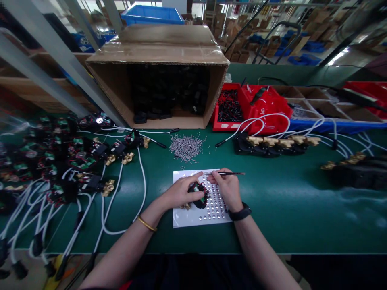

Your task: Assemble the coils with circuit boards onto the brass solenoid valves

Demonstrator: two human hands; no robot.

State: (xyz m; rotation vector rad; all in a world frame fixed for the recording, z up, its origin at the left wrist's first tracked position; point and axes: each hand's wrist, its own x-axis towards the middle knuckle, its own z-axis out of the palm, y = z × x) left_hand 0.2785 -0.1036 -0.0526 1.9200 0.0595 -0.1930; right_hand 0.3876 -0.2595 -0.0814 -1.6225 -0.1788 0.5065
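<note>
My left hand (pixel 182 191) is closed around a black valve unit (pixel 198 197) with an open housing, a green circuit board and a brass fitting. It rests over a white sheet (pixel 184 219) dotted with rows of small shiny round discs (pixel 214 201). Between the fingers of my right hand (pixel 228 188) is a thin dark stick-like tool (pixel 232 173), lying nearly level above the sheet's far edge. The tool's left end comes close to my left index finger; its exact kind is too small to make out. Just beyond the sheet lies a pile of small metal pins (pixel 186 148).
Many open valve units (pixel 81 157) with white cables crowd the left. An open cardboard box (pixel 163 44) with dark parts stands behind. Red bins (pixel 226 125) are right of it. More black units with brass fittings (pixel 272 141) sit at the right on the green tabletop (pixel 281 217).
</note>
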